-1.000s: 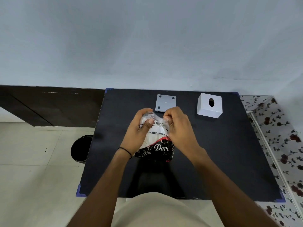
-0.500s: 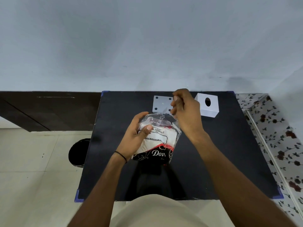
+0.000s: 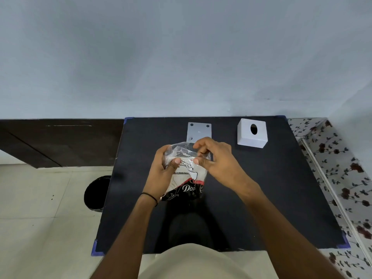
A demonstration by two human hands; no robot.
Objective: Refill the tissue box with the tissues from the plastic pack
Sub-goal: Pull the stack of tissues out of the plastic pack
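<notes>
A plastic pack of tissues, clear at the top with a black and red printed bottom, stands upright in the middle of the black table. My left hand grips its left side, thumb pressed on the front. My right hand pinches the clear plastic at the pack's open top from the right. The white cube tissue box with an oval slot sits at the far right of the table, apart from both hands. The box's flat white base plate lies just beyond the pack, partly hidden by it.
A black round bin stands on the tiled floor left of the table. A dark wooden cabinet runs along the wall at the left. A floral-patterned surface borders the table's right side.
My right hand, which had lifted up toward the box half a second ago, has come back down onto the top of the pack. My left hand has kept its hold.
</notes>
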